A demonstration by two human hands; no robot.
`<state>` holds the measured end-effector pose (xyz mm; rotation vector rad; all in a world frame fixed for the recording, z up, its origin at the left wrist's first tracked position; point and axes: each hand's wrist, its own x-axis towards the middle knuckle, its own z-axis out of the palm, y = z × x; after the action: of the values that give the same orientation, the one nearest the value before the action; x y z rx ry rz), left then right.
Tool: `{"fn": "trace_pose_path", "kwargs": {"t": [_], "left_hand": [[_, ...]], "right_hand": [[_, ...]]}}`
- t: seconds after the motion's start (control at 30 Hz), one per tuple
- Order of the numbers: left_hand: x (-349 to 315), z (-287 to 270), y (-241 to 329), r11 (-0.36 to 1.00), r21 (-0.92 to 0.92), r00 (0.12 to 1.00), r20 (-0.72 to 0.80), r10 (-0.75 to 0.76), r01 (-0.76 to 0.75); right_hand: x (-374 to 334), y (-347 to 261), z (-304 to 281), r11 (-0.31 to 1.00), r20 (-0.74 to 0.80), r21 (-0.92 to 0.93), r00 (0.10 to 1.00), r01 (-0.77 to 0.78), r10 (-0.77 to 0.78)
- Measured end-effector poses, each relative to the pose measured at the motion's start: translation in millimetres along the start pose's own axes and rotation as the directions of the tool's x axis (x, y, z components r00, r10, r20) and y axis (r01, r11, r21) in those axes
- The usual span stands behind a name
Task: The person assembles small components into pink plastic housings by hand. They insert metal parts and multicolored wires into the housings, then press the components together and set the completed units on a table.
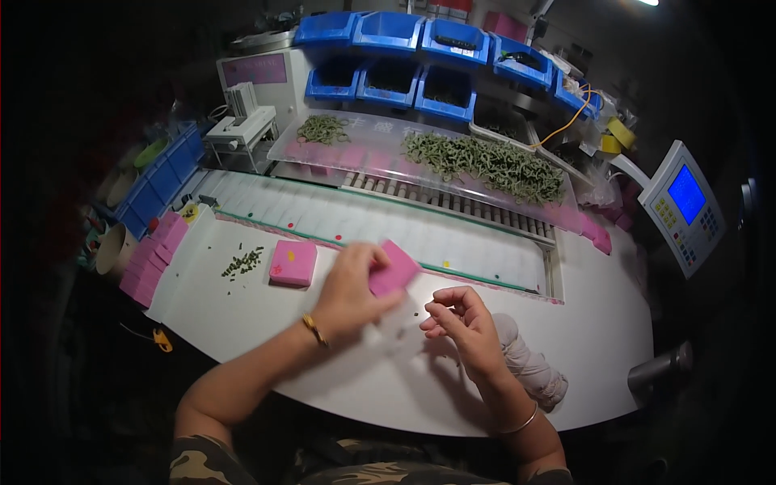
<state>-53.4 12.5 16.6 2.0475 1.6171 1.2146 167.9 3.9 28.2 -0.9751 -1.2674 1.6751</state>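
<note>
My left hand, with a gold band at the wrist, is closed on a flat pink square block, tilted above the white table; the hand is slightly blurred. Just right of it, my right hand has its fingers curled with thumb and fingertips close together. Whether something small sits between them I cannot make out. A few dark specks lie on the table between the hands. Another pink square block with a yellow mark lies left of my left hand. Beyond it is a scatter of small dark green pieces.
A white cloth bundle lies beside my right forearm. Behind runs a conveyor belt with a clear tray of green curled pieces above. Blue bins stand at the back, pink blocks at left, a control panel at right.
</note>
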Motion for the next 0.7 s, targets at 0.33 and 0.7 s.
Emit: {"fn": "trace_pose_path", "kwargs": {"t": [0.33,0.7], "left_hand": [[78.9,-19.2,-96.0,0.855,0.375,0.930,-0.220,-0.294,0.359],[58.9,-69.6,-78.5,0.841,0.338,0.903,-0.243,-0.355,0.422]], "right_hand": [[-2.7,5.6,1.0,0.998,0.021,-0.048,0.999,0.037,-0.036],[-7.1,3.2,2.1,0.992,-0.016,-0.114,0.999,0.049,-0.051]]}}
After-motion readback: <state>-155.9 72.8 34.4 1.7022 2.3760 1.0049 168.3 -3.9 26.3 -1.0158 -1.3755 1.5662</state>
